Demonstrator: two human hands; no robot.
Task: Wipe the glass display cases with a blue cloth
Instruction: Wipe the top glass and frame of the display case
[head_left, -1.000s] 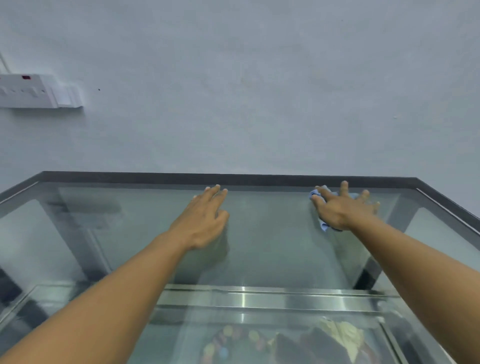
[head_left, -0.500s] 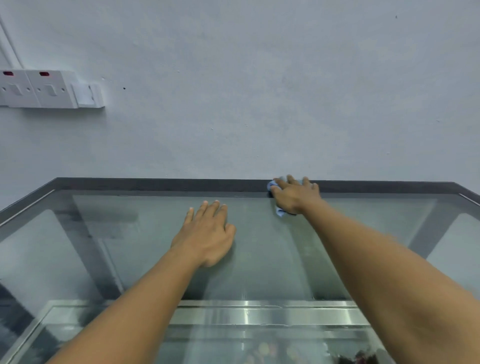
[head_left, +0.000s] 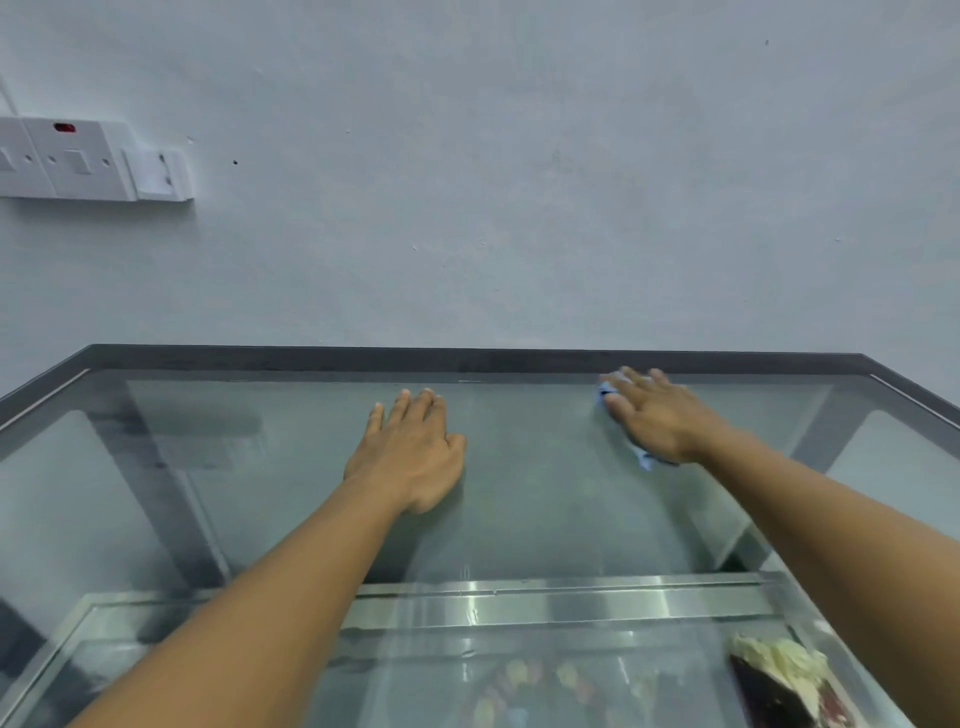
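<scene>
Glass display case (head_left: 524, 525), one in number, with a flat transparent top and a dark grey frame along its far edge, stands against a pale grey wall (head_left: 519, 182). One crumpled blue cloth (head_left: 641, 458) lies on the top glass near the far right corner, almost wholly covered by the right hand (head_left: 660, 418), which presses it flat with fingers straight and slightly spread; only blue edges show beside the fingertips and under the wrist. The left hand (head_left: 410, 457) rests palm-down on bare glass near the middle, fingers straight and close together, holding nothing. Inside the case, below a brushed metal shelf rail (head_left: 571, 603), sit one dark cake slice with cream topping (head_left: 779, 670) and a blurred cluster of pastel sweets (head_left: 519, 680); their number cannot be told. Two white wall sockets (head_left: 78, 161) are mounted at the upper left. Against half a second ago, the cloth and right hand stand further right of the left hand, which stays planted.
</scene>
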